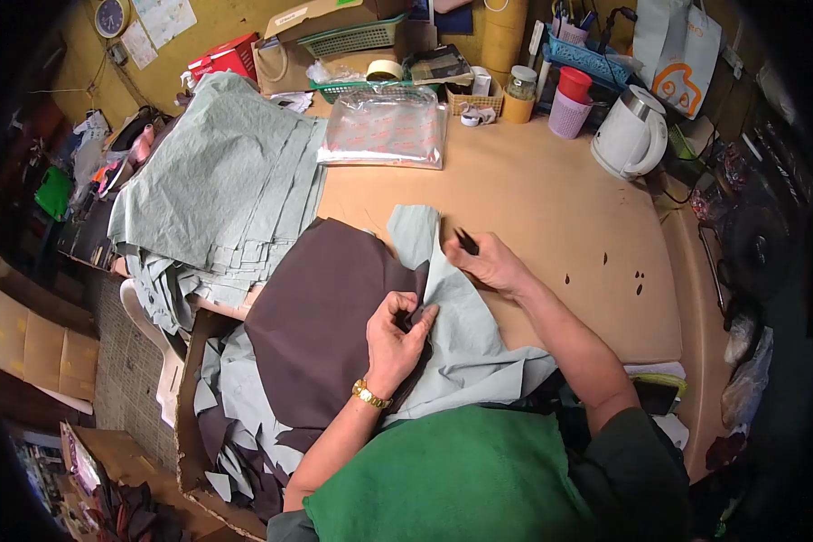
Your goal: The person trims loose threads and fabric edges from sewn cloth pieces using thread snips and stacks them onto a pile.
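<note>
Above green apron (452, 474), pinching brown fabric (321, 307) against pale green fabric (465, 339) with nearly closed left hand (393, 348); curling right hand (492, 264) round black tool (466, 241); ideally aligning edges flush.

A cluttered sewing workshop: layered pale cut cloth (217, 172) lies on the left of the broad worktable (551, 199), a carton of fabric offcuts (248, 406) sits below the worktable's left edge, and supply baskets (357, 38) line its far edge.

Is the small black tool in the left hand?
No, the right hand holds the small black tool, while the left hand pinches the dark brown fabric.
</note>
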`<state>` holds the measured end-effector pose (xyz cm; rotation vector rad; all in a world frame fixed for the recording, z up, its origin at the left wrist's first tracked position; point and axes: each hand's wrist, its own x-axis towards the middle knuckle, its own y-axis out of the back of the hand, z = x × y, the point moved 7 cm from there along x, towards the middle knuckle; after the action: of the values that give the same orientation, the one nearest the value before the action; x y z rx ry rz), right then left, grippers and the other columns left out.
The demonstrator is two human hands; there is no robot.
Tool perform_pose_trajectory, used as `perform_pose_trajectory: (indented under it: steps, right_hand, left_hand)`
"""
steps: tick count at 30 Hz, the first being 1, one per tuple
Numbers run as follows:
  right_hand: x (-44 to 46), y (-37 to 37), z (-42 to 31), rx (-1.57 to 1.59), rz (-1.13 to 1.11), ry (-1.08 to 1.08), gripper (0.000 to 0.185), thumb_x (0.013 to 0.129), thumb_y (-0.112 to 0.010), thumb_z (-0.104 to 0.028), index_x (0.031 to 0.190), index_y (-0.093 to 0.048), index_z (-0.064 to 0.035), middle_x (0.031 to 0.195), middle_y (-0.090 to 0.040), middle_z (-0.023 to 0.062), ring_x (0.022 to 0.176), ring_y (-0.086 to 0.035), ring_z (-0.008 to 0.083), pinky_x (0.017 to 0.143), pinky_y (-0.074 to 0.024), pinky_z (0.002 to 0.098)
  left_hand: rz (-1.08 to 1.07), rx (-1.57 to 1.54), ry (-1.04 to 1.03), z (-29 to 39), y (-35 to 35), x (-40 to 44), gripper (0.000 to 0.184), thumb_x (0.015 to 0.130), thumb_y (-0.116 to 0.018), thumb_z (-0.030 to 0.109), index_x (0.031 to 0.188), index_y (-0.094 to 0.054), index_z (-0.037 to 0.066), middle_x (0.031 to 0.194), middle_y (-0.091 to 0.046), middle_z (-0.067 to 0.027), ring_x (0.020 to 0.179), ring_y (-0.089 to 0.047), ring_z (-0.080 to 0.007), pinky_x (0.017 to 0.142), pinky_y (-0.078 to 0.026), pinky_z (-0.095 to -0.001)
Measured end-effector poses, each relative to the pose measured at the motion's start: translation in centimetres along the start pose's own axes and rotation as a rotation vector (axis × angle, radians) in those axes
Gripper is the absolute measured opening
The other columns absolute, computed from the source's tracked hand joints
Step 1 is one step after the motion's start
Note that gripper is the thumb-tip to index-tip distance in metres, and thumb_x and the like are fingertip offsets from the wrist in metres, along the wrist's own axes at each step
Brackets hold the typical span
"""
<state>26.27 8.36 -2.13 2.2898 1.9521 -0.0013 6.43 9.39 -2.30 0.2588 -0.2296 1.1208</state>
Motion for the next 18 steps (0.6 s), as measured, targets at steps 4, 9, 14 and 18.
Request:
perform_pose_trajectory:
  steps: [4, 9, 14, 18]
  right_hand:
    - [0.6, -2.4, -4.9, -0.131, -0.042, 0.143, 0.031, 0.081, -0.084, -0.027, 0.079, -0.06, -0.0065, 0.074, -0.057, -0.0033, 0.069, -0.049, 0.0052, 0.062, -0.038, 0.0236]
    - [-3.1, -2.3, -8.9, 0.076, -0.086, 0.347, 0.029, 0.074, -0.079, -0.007, 0.079, -0.051, -0.0093, 0.074, -0.049, -0.0056, 0.068, -0.045, 0.0042, 0.063, -0.0365, 0.023]
    - [-4.6, -3.6, -10.9, 0.165, -0.053, 0.495, 0.037, 0.076, -0.078, -0.005, 0.109, -0.062, -0.0015, 0.095, -0.061, -0.0027, 0.09, -0.056, 0.0075, 0.083, -0.0467, 0.0241]
    - [-6.3, -4.7, -14.2, -0.01, -0.131, 0.522, 0.046, 0.081, -0.076, 0.003, 0.125, -0.062, 0.0038, 0.117, -0.068, 0.0064, 0.108, -0.06, 0.0127, 0.097, -0.0471, 0.0288]
  left_hand:
    - [-0.013, 0.074, -0.093, 1.7, 0.0, 0.7, 0.038, 0.083, -0.081, 0.008, 0.073, -0.044, 0.003, 0.072, -0.045, -0.0022, 0.064, -0.041, -0.0111, 0.057, -0.038, -0.0262]
    - [0.127, 0.203, -0.297, 5.5, 3.0, 2.3, 0.036, 0.081, -0.073, 0.001, 0.067, -0.041, 0.003, 0.076, -0.053, -0.0085, 0.077, -0.054, -0.0221, 0.07, -0.043, -0.0331]
    - [-0.063, 0.014, -0.21, 7.8, 1.9, 3.8, 0.021, 0.074, -0.073, 0.007, 0.094, -0.07, 0.005, 0.1, -0.07, -0.0148, 0.099, -0.065, -0.0341, 0.089, -0.049, -0.0425]
    - [-0.139, 0.391, -0.639, 12.2, 0.7, 5.0, 0.026, 0.078, -0.071, 0.013, 0.103, -0.07, 0.003, 0.104, -0.069, -0.0158, 0.101, -0.065, -0.0353, 0.093, -0.049, -0.0444]
